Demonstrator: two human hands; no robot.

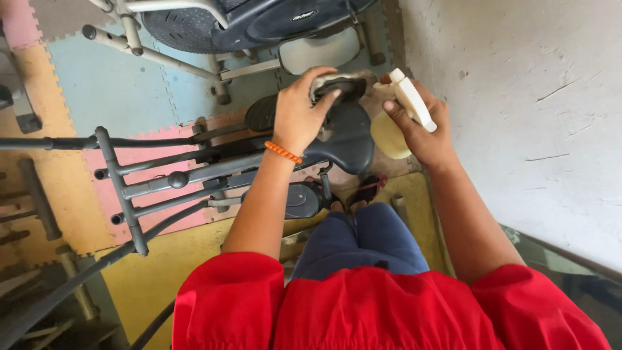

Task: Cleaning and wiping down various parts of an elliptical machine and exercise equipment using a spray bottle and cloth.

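Note:
My left hand presses a grey cloth against the far end of a dark bicycle-type saddle of an exercise machine. An orange beaded band sits on that wrist. My right hand grips a pale yellow spray bottle with a white trigger head, held just right of the saddle and close to the cloth. Below the saddle I see my blue trousers, red top and a sandalled foot.
The grey machine frame with bars and pedals spreads to the left over coloured foam floor tiles. Another exercise machine stands beyond. A rough whitish wall runs along the right, with a glass edge below it.

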